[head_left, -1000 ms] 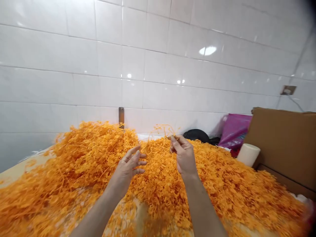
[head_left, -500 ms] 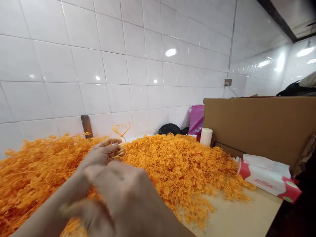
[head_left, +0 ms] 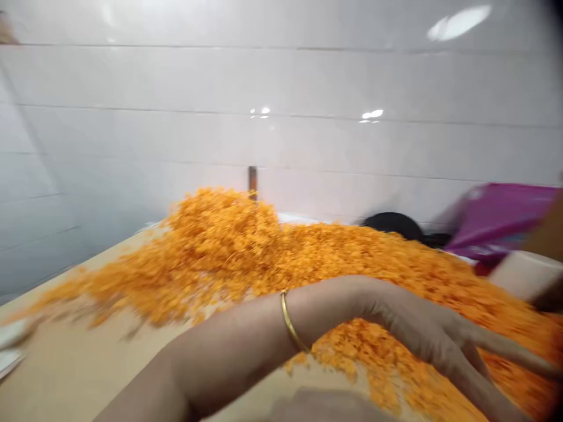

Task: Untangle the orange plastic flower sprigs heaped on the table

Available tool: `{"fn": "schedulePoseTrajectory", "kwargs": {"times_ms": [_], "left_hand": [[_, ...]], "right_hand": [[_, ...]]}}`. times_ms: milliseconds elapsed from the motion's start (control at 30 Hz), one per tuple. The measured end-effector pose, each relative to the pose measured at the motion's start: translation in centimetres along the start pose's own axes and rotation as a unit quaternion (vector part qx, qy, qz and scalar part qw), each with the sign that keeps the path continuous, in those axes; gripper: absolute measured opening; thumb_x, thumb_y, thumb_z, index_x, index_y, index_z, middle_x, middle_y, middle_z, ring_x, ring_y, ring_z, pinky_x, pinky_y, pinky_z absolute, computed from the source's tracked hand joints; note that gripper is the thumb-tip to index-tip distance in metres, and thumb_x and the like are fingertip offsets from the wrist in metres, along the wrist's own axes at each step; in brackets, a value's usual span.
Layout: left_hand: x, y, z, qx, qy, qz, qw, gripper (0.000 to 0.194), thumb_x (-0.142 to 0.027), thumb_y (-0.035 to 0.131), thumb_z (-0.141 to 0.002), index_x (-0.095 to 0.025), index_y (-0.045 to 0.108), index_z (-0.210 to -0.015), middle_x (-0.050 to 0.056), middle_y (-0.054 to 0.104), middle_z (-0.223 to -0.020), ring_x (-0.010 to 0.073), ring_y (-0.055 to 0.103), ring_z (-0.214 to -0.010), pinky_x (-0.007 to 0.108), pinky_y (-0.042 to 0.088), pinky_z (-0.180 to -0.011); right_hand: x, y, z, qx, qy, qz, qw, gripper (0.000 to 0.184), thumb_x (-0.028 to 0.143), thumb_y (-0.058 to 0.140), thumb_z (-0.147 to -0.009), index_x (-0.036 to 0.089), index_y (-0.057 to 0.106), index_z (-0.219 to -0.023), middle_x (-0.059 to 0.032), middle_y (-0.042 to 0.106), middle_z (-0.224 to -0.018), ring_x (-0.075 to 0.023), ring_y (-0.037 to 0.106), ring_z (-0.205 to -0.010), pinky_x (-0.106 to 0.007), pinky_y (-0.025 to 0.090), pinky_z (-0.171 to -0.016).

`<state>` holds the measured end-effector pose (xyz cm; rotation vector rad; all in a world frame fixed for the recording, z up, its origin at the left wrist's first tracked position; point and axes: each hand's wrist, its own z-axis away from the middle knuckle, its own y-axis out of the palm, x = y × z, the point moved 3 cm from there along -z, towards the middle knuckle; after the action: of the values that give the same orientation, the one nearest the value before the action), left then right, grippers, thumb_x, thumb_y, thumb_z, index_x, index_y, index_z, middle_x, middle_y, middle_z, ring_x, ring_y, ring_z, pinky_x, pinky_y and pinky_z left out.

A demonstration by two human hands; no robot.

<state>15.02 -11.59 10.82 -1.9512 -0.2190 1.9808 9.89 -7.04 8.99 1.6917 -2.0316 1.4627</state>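
Probably light, springy and quick to tangle, the orange sprigs heaped mid-frame suit a stem pinch, while the left hand spreads its fingers lower right, any hold unclear, as with the blurred right hand.

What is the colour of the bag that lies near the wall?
The bag is purple; it shows best in the head view.

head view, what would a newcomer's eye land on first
The bright orange heap sprawled across the table, in front of the pale wall. Then the gold bangle near the left hand, and the purple plastic at far right.
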Motion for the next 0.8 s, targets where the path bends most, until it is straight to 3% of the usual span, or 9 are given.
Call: {"fn": "schedulePoseTrajectory", "kwargs": {"times_ms": [67, 167, 233, 300, 400, 533, 600, 667, 800], "left_hand": [[1.2, -2.4, 3.7, -0.198, -0.021, -0.072, 0.977, 0.019, -0.013, 0.069, -0.048, -0.028, 0.059, -0.053, -0.006, 0.060, -0.059, 0.0098, 0.058, -0.059, 0.014, 0.044, -0.051], [3.3, -4.7, 12.0, -0.467, -0.039, -0.083, 0.880, 0.013, -0.013, 0.068, -0.050, -0.020, 0.064, -0.060, 0.000, 0.063, -0.063, 0.0140, 0.058, -0.059, 0.020, 0.044, -0.048], [4.5, -4.8, 17.6, -0.585, -0.040, -0.100, 0.804, 0.010, -0.011, 0.065, -0.054, -0.018, 0.064, -0.060, 0.002, 0.062, -0.061, 0.0126, 0.057, -0.059, 0.020, 0.042, -0.050], [5.5, -3.9, 22.0, -0.645, -0.077, -0.152, 0.745, 0.007, -0.014, 0.058, -0.062, -0.017, 0.065, -0.063, 0.002, 0.060, -0.059, 0.0106, 0.054, -0.057, 0.018, 0.040, -0.050], [7.0, -1.6, 26.5, -0.685, -0.130, -0.208, 0.686, 0.012, -0.019, 0.053, -0.068, -0.018, 0.065, -0.067, 0.002, 0.059, -0.058, 0.0096, 0.051, -0.053, 0.018, 0.038, -0.049], [9.5, 1.1, 29.1, -0.692, -0.164, -0.246, 0.659, 0.014, -0.020, 0.055, -0.068, -0.022, 0.067, -0.074, 0.005, 0.064, -0.070, 0.0136, 0.054, -0.064, 0.021, 0.041, -0.060], [10.9, 1.4, 29.4, -0.678, -0.155, -0.261, 0.670, 0.017, -0.021, 0.059, -0.065, -0.023, 0.067, -0.080, 0.007, 0.064, -0.082, 0.0175, 0.054, -0.081, 0.026, 0.040, -0.075], [12.4, 1.0, 29.5, -0.644, -0.153, -0.282, 0.694, 0.021, -0.025, 0.059, -0.066, -0.024, 0.066, -0.086, 0.008, 0.062, -0.094, 0.0205, 0.049, -0.097, 0.030, 0.033, -0.088], [15.6, -0.6, 29.8, -0.538, -0.230, -0.351, 0.732, 0.029, -0.035, 0.041, -0.079, -0.023, 0.062, -0.093, 0.007, 0.059, -0.102, 0.0203, 0.044, -0.104, 0.035, 0.022, -0.096]], "right_hand": [[1.3, 0.7, 0.9, 0.010, 0.022, -0.033, 0.999, 0.034, 0.038, 0.066, -0.056, 0.037, 0.059, -0.090, -0.0022, 0.059, -0.079, -0.0263, 0.055, -0.079, -0.038, 0.045, -0.059], [2.7, 0.6, 2.6, 0.054, 0.025, -0.048, 0.997, 0.027, 0.035, 0.063, -0.061, 0.032, 0.061, -0.088, -0.0048, 0.058, -0.077, -0.0258, 0.054, -0.076, -0.038, 0.041, -0.062], [2.6, 0.7, 2.6, 0.103, 0.018, 0.031, 0.994, 0.016, 0.034, 0.055, -0.070, 0.030, 0.061, -0.084, -0.0046, 0.057, -0.073, -0.0221, 0.052, -0.069, -0.037, 0.039, -0.064], [1.5, 1.6, 1.6, 0.127, 0.014, 0.113, 0.985, 0.015, 0.035, 0.048, -0.075, 0.026, 0.060, -0.079, -0.0043, 0.055, -0.068, -0.0197, 0.050, -0.065, -0.035, 0.036, -0.064], [-1.3, 4.5, -0.4, 0.188, 0.038, 0.184, 0.964, 0.022, 0.039, 0.044, -0.077, 0.021, 0.058, -0.076, -0.0056, 0.054, -0.068, -0.0192, 0.048, -0.066, -0.033, 0.034, -0.063], [-4.2, 9.1, -1.1, 0.283, 0.035, 0.163, 0.944, 0.038, 0.050, 0.051, -0.070, 0.018, 0.056, -0.090, -0.0093, 0.053, -0.091, -0.0238, 0.047, -0.085, -0.033, 0.035, -0.069], [-5.2, 10.7, -0.8, 0.305, 0.032, 0.147, 0.940, 0.038, 0.048, 0.051, -0.070, 0.018, 0.054, -0.093, -0.0093, 0.052, -0.095, -0.0239, 0.045, -0.089, -0.032, 0.034, -0.071], [-6.2, 11.7, -0.6, 0.305, 0.044, 0.159, 0.938, 0.026, 0.038, 0.051, -0.071, 0.018, 0.054, -0.087, -0.0082, 0.053, -0.089, -0.0217, 0.046, -0.084, -0.030, 0.034, -0.067], [-7.2, 10.8, -1.1, 0.284, 0.090, 0.185, 0.937, 0.009, 0.023, 0.048, -0.070, 0.017, 0.054, -0.075, -0.0038, 0.054, -0.071, -0.0150, 0.046, -0.065, -0.024, 0.030, -0.055]]}}
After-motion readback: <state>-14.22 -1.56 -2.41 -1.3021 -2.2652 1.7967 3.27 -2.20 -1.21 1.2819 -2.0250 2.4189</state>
